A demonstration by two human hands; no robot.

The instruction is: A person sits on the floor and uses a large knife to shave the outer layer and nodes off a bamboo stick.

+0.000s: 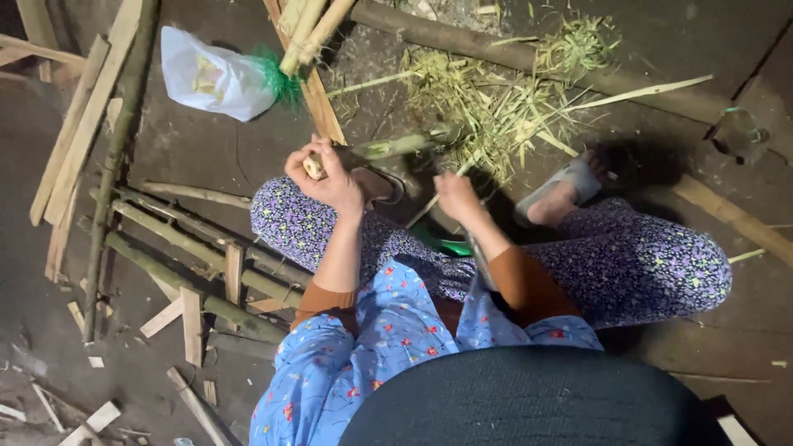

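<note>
My left hand (324, 176) is closed around the near end of a short green bamboo piece (388, 149) that points away to the right. Close beside it, my right hand (455, 196) grips a thin pale sliver or tool handle (436, 196) angled down toward the floor; what it is exactly I cannot tell. Both hands are held above my knees in flowered purple trousers (636, 260). A heap of pale green bamboo shavings (496, 103) lies just beyond the hands.
A white plastic bag (211, 78) lies at the upper left. Split bamboo strips and green poles (178, 248) lie crossed on the dark floor at left. A thick log (462, 41) lies behind the shavings. My sandalled foot (566, 188) rests at right.
</note>
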